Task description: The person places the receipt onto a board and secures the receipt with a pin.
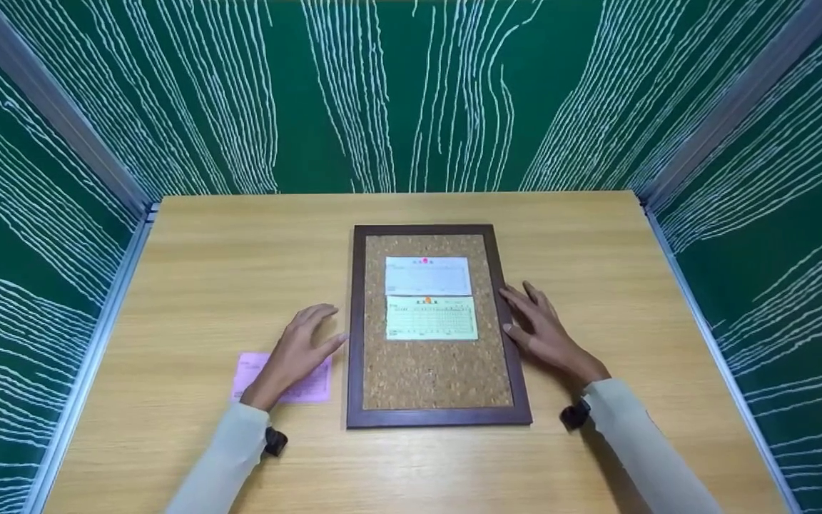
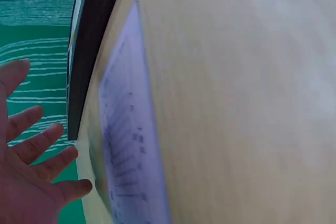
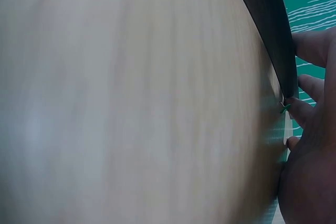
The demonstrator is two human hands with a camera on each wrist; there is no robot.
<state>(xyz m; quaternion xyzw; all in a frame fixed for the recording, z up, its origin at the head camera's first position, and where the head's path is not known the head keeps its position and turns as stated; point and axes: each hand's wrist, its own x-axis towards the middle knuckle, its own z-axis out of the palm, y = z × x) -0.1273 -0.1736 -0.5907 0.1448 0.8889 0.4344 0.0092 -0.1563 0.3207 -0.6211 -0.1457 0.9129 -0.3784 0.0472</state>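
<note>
A cork board (image 1: 436, 375) with a dark brown frame lies on the table. On it are a pale bluish-white slip (image 1: 427, 278) with a pink pushpin (image 1: 424, 261) and, just below, a light green slip (image 1: 431, 321) with an orange pushpin (image 1: 428, 300). My right hand (image 1: 543, 332) touches the frame's right edge with its fingertips. Just off the left edge, my left hand (image 1: 300, 350) has its fingers spread and holds nothing. A pinkish-purple printed slip (image 1: 315, 387) lies on the table, partly hidden under my left hand and wrist in the head view.
The wooden table (image 1: 204, 257) is bounded by green walls (image 1: 297, 100) with wavy white lines and grey metal posts (image 1: 68, 107) at the corners. In the right wrist view, a small green thing (image 3: 285, 108) shows by the board's far end; its kind is unclear.
</note>
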